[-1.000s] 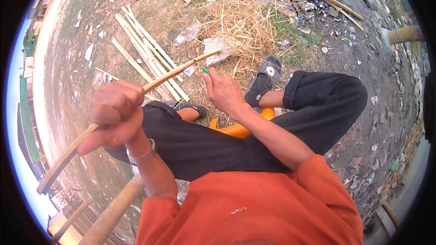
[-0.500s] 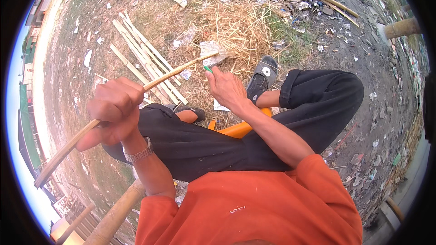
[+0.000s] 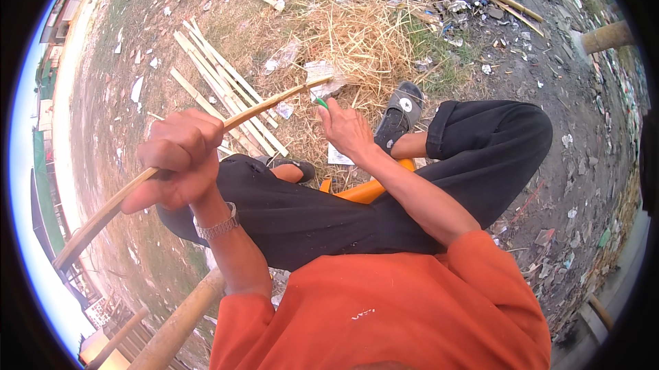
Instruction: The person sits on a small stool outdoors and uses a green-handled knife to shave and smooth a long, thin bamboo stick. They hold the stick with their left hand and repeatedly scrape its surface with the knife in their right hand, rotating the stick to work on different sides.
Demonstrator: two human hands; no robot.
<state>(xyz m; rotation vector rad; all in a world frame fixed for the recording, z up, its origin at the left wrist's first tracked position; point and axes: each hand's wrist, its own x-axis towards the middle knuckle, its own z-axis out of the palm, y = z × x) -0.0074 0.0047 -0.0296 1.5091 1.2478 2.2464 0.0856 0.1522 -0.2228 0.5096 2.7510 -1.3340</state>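
Note:
My left hand (image 3: 182, 157) is closed round a long bamboo strip (image 3: 257, 110), which slants from the lower left up to the middle of the view. The strip's far end is thin and pale, and its near end is broader. My right hand (image 3: 349, 130) is closed on a small green-handled knife (image 3: 321, 102). Its thin blade, hard to make out, lies just below the strip's far tip; I cannot tell whether the two touch. Most of the handle is hidden in my fingers.
Several split bamboo strips (image 3: 223, 85) lie on the ground ahead to the left. A heap of straw-like shavings (image 3: 360, 40) is beyond my right hand. An orange seat (image 3: 364, 191) shows between my legs. Bamboo poles (image 3: 182, 318) stand lower left, and litter covers the ground at right.
My left hand has shifted slightly right and up with the bamboo strip. My right hand and the knife have moved a little to the right, and the whole view has shifted slightly.

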